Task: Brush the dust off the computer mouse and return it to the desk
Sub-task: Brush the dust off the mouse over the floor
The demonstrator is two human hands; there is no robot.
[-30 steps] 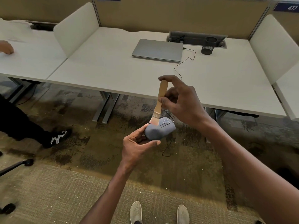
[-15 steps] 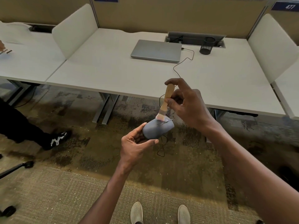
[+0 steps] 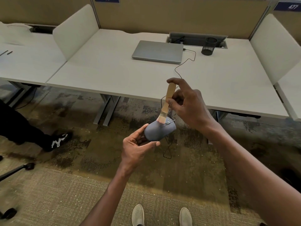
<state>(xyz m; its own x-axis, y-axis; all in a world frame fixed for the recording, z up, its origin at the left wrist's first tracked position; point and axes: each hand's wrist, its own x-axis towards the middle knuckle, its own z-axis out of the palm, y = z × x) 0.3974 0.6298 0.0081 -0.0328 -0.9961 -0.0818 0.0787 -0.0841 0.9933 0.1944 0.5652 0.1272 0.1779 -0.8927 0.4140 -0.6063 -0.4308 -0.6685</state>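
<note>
- Your left hand (image 3: 137, 144) grips the mouse (image 3: 158, 130) by its rear end, thumb and fingers wrapped round it. The mouse is in the air in front of the desk (image 3: 114, 74), over the carpet, not resting on anything.
- Your right hand (image 3: 189, 105) pinches the wooden handle of the brush (image 3: 167, 101) between thumb and fingers. The bristles touch the mouse's top, just beside the button seam.
- Judgement: brushing is under way; the return to the desk is not yet done.
- Sweep lightly away from your left hand so the dust falls to the floor rather than onto your fingers.
- Work the bristle tips along the seam and wheel area; dust likely lodges there.
- Turn the mouse in your left hand to reach the sides; the underside is hidden from view here.
- The cable (image 3: 185, 66) runs slack from the closed laptop (image 3: 157, 51) over the desk edge and loops below the mouse. Avoid tugging it, since a pull could drag on the laptop.
</note>
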